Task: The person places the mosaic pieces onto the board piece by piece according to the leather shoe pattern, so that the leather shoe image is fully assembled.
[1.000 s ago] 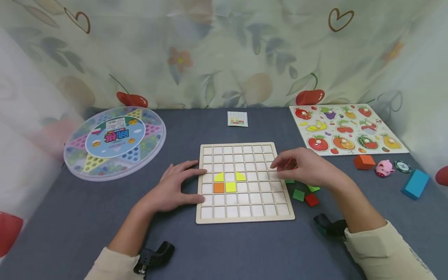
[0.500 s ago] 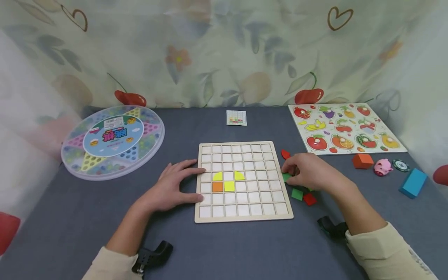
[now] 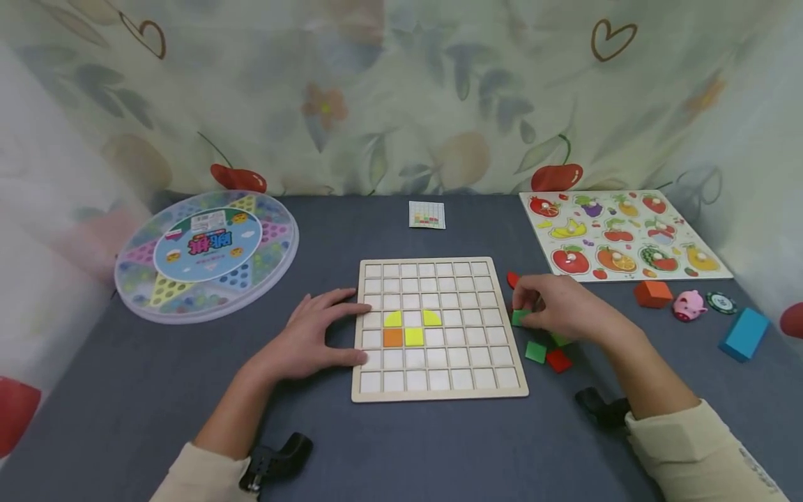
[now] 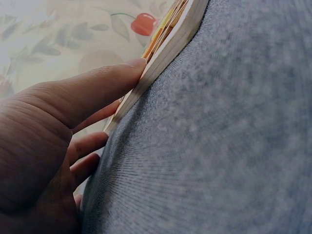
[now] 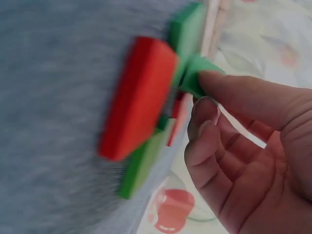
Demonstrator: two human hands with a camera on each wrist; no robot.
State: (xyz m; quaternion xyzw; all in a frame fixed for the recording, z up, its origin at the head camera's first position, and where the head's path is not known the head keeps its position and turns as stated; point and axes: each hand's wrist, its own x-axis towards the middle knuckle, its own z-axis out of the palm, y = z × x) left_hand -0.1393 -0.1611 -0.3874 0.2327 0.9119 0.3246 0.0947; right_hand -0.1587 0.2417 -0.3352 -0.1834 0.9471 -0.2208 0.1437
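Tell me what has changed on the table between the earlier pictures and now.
The right hand drew back from the right edge of the wooden grid board to the loose tiles beside it and now pinches a green tile. The left hand stayed on the board's left edge, and the yellow and orange tiles in the board did not move.

Counter, grey-blue fabric cover. Lying directly on it:
- gridded wooden board, centre;
- round clear-lidded marble game, far left;
- small pattern card, behind the board;
- fruit peg puzzle, far right;
- loose tiles just right of the board: green square, red square, red piece (shape unclear);
- orange block, pink pig figure, round chip and blue block, right edge.
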